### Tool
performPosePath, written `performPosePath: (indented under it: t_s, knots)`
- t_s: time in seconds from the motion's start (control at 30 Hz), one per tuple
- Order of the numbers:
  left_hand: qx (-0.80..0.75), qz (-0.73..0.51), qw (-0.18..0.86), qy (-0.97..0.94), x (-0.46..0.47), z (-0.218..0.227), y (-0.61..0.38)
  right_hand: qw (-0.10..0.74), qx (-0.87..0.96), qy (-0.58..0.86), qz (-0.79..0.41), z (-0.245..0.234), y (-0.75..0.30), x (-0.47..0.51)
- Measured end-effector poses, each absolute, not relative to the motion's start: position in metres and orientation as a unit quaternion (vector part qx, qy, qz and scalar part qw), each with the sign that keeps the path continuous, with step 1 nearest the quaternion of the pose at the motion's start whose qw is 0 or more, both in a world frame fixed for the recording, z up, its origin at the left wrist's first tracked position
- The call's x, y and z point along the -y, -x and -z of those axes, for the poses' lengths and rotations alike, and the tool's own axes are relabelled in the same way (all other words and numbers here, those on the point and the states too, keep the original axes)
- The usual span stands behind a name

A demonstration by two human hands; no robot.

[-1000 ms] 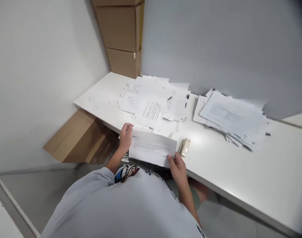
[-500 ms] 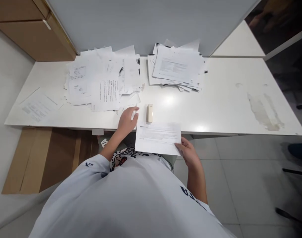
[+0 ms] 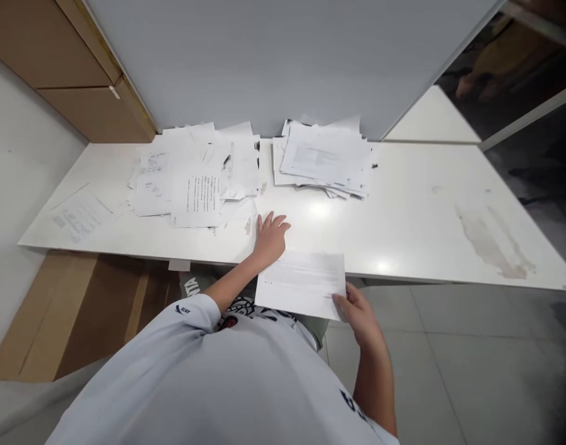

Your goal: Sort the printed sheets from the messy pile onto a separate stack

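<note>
My left hand [image 3: 270, 240] lies palm down near the table's front edge, fingers apart and pointing forward. It covers the spot where a small beige stapler stood, and the stapler is hidden now. Below that hand is a white printed sheet [image 3: 305, 284], its upper left corner partly under the hand. My right hand [image 3: 360, 312] pinches the sheet's lower right edge between thumb and fingers. Part of the sheet rests over the table edge, and the rest hangs above my lap.
Two heaps of loose papers lie along the back of the white table [image 3: 412, 210]: a left heap [image 3: 194, 185] and a right heap [image 3: 320, 157]. A separate sheet [image 3: 81, 216] is at far left. Brown cardboard boxes [image 3: 78, 114] stand behind, and more cardboard [image 3: 41, 315] sits below.
My left hand has moved right and come down over the stapler, hiding it. The right hand still holds the sheet. My view has tilted, so the table appears lower.
</note>
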State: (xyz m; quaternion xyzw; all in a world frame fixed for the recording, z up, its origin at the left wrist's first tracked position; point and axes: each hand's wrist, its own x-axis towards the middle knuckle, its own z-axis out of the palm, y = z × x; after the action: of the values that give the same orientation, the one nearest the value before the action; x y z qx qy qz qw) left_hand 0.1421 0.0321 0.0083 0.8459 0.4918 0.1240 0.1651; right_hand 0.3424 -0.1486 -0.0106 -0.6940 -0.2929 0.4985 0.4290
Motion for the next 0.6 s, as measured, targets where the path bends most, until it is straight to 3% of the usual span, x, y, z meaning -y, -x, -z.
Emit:
performPosePath:
  t_s: [0.27, 0.47, 0.6]
  knots:
    - [-0.512, -0.137, 0.248, -0.811, -0.032, -0.022, -0.141, 0.402, 0.352, 0.706, -0.464, -0.022, -0.370, 0.165]
    - [-0.516, -0.247, 0.243, -0.783, 0.001, -0.044, -0.111, 0.581, 0.251, 0.736, -0.240, -0.048, -0.419, 0.151]
    - [-0.527, -0.281, 0.157, -0.787, 0.005, -0.030, -0.056, 0.654, 0.278, 0.655, -0.257, -0.049, -0.424, 0.055]
